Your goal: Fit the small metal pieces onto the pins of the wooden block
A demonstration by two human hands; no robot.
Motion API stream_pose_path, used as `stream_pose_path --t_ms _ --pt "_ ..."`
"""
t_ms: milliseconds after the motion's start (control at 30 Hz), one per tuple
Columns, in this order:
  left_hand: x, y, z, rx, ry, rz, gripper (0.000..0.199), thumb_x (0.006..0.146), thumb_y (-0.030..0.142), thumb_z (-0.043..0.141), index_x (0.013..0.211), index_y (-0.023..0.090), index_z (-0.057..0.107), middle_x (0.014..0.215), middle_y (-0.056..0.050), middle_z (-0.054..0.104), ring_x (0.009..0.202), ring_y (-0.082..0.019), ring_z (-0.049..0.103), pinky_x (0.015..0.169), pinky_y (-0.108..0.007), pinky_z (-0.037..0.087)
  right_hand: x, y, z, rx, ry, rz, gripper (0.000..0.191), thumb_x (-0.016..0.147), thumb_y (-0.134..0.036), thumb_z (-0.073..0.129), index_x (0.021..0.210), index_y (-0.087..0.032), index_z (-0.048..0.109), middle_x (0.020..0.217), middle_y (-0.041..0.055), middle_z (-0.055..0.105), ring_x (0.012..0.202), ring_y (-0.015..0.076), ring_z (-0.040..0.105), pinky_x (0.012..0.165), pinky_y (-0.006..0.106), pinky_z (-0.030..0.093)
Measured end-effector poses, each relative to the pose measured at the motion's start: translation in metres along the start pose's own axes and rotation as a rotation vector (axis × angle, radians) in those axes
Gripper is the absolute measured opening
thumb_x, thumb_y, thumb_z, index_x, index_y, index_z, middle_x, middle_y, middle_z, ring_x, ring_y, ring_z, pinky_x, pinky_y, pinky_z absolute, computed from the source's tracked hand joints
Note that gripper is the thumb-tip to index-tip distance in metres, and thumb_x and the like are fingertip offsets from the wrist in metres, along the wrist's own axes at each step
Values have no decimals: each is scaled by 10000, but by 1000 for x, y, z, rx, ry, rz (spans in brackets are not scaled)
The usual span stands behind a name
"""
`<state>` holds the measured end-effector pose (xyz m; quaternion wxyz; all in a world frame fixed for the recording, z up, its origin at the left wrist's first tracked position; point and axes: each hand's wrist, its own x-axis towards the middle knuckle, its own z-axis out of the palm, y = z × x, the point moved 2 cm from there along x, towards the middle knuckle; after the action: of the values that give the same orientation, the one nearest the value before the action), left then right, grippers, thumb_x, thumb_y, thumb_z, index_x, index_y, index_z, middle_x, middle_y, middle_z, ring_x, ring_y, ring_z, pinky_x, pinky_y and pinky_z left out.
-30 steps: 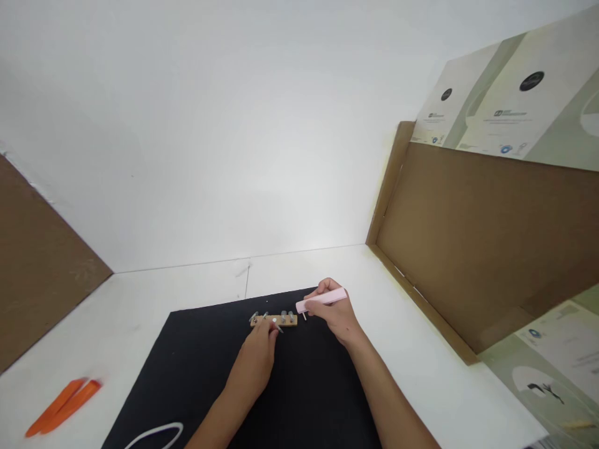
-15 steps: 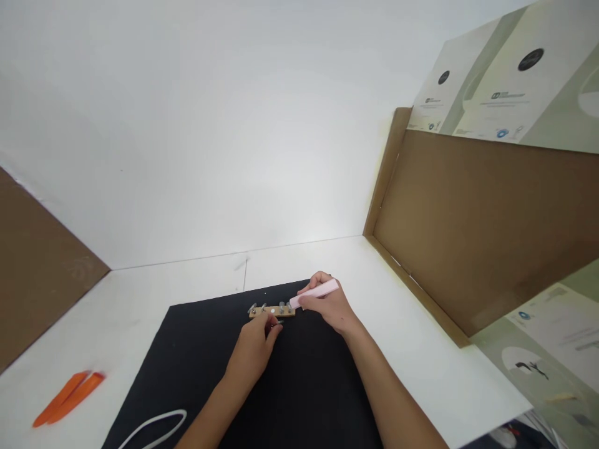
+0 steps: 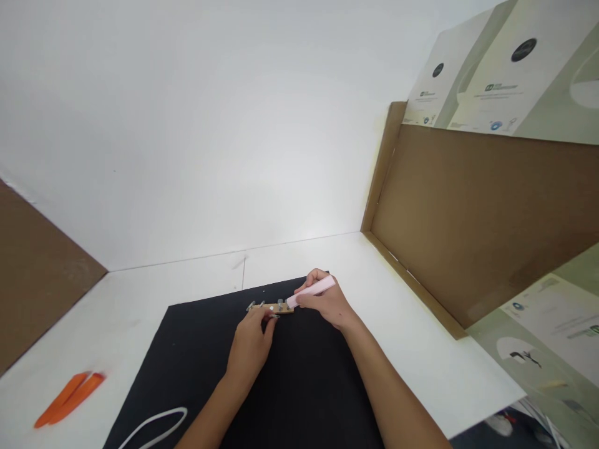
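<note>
A small wooden strip [image 3: 285,309] with several metal pieces standing on it lies near the far edge of the black mat [image 3: 299,380]. My right hand [image 3: 327,304] is closed round a pale pink stick [image 3: 312,290], whose lower left end is at the strip's right end. At the strip's near left side, my left hand [image 3: 253,337] pinches a small metal piece [image 3: 274,317] between thumb and fingertips. That piece is too small to make out clearly. My left fingers partly cover the strip.
Two orange objects [image 3: 69,399] lie on the white table [image 3: 140,337] at the left. A white cable [image 3: 163,419] loops over the mat's near left corner. Brown boards stand at both sides, with printed sheets [image 3: 505,93] at the right.
The view has shifted slightly. My left hand has moved a little up and left, covering more of the strip's left part. My right hand still holds the pink stick at the right end.
</note>
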<state>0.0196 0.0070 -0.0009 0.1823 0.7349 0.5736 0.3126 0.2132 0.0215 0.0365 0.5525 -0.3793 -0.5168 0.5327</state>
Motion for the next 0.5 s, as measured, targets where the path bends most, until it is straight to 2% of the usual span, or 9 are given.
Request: stream_pose_path --t_ms 200,367,500 --pt "2 -3 2 14 52 -11 163 823 232 554 904 212 693 812 -21 679 759 -201 635 732 -304 469 -1 0 1 27 -31 28 278 627 -182 768 747 -206 518 786 19 738 636 161 664 590 269 499" --pt "6 -4 3 -4 42 -124 247 860 349 517 839 203 715 568 29 501 549 -156 517 545 -256 361 -1 1 2 37 -41 20 272 633 -178 772 749 -201 527 781 24 737 642 160 668 585 263 501" --pt "11 -8 4 -76 53 -197 274 835 374 534 874 191 733 519 45 463 522 -147 485 541 -245 348 -1 3 3 49 -54 33 286 621 -201 790 751 -198 536 772 24 738 643 165 675 575 262 508"
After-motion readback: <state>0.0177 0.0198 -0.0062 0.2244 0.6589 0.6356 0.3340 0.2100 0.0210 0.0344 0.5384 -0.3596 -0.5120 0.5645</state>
